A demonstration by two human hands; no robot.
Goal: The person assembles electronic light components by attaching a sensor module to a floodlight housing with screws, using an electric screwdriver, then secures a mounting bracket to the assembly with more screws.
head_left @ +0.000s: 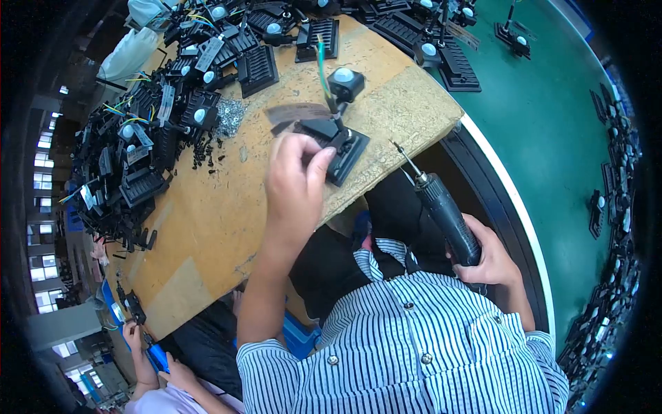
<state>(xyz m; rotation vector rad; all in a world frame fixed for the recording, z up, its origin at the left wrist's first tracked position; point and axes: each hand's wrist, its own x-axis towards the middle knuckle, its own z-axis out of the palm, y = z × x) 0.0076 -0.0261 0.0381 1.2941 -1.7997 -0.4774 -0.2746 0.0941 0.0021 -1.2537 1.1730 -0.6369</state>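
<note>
Black fixture point(323, 129) held by left hand point(296, 172) | piled fixtures point(199, 116) beyond | small parts point(229, 116) beside

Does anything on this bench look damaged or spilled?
The tabletop looks worn to rough, speckled board toward its right corner. Small dark parts also lie loose beside the heaped black fixtures, as if spilled.

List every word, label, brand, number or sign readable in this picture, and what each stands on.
No text can be read.
Black power screwdriver: no legible brand.
Brownish strip near the left hand: blurred; any print is unreadable.
Pale strip among the piled black fixtures: any print is too small.
</note>
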